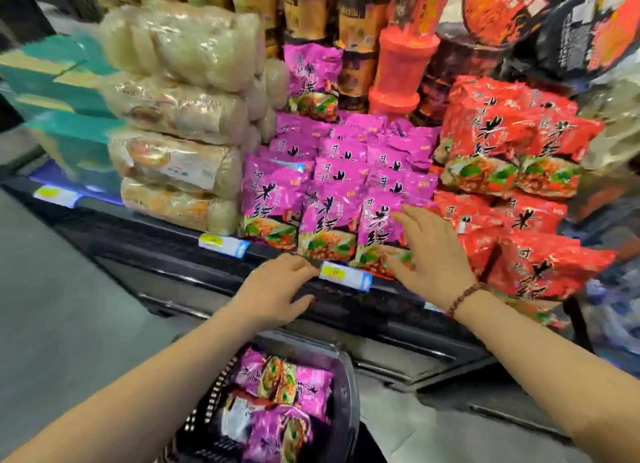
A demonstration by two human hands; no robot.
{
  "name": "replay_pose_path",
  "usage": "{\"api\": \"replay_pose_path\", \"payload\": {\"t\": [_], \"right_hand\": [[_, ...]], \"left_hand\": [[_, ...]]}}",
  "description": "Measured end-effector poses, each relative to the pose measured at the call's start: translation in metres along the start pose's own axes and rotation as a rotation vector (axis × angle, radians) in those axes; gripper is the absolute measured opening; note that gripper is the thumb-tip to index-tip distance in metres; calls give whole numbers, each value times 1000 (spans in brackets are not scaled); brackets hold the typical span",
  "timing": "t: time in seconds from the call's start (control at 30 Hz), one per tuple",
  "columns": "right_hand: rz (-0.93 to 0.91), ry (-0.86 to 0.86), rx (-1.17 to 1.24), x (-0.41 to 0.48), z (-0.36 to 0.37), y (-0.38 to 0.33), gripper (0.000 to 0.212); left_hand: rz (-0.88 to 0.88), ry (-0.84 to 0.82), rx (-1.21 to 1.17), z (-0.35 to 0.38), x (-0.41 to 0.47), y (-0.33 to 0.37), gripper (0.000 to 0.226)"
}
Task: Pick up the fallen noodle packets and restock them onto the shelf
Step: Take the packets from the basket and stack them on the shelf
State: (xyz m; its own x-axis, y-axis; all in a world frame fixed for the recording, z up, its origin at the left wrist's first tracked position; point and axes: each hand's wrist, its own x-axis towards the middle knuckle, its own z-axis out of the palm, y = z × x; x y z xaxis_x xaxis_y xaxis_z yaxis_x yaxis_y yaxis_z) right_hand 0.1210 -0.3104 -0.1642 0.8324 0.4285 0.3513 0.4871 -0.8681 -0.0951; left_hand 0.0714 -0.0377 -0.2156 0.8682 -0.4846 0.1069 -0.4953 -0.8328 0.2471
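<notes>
Store shelf [166,225] at 12 o'clock holds purple packets [329,220]. Left hand [277,289] and right hand [433,254] show fingers apart, empty. Best push the front row back gently.

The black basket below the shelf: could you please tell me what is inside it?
The basket holds a loose pile of purple noodle packets. Whatever lies beneath them, and the basket's floor, is covered.

Packets [332,216]: magenta, black script. Right stack [512,140]: red. Basket [346,393]: black. Tags [344,275]: yellow-blue. Bracelet [464,298]: brown.
</notes>
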Motion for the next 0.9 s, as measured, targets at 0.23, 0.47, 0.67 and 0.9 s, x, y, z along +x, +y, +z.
{"api": "replay_pose_path", "payload": {"t": [0.23,0.47,0.67,0.9], "right_hand": [[-58,-353,124,-78,92,-91,71],[105,-668,294,-134,208,-125,73],[266,-918,321,-184,322,-143,83],[373,-1142,354,-245,450,-155,74]], "left_hand": [[-233,-177,-24,62,-123,-53,44],[-495,-307,-33,150,-210,-88,58],[-690,-388,-126,246,-264,-93,64],[-785,-313,-155,356,-299,-97,61]]}}
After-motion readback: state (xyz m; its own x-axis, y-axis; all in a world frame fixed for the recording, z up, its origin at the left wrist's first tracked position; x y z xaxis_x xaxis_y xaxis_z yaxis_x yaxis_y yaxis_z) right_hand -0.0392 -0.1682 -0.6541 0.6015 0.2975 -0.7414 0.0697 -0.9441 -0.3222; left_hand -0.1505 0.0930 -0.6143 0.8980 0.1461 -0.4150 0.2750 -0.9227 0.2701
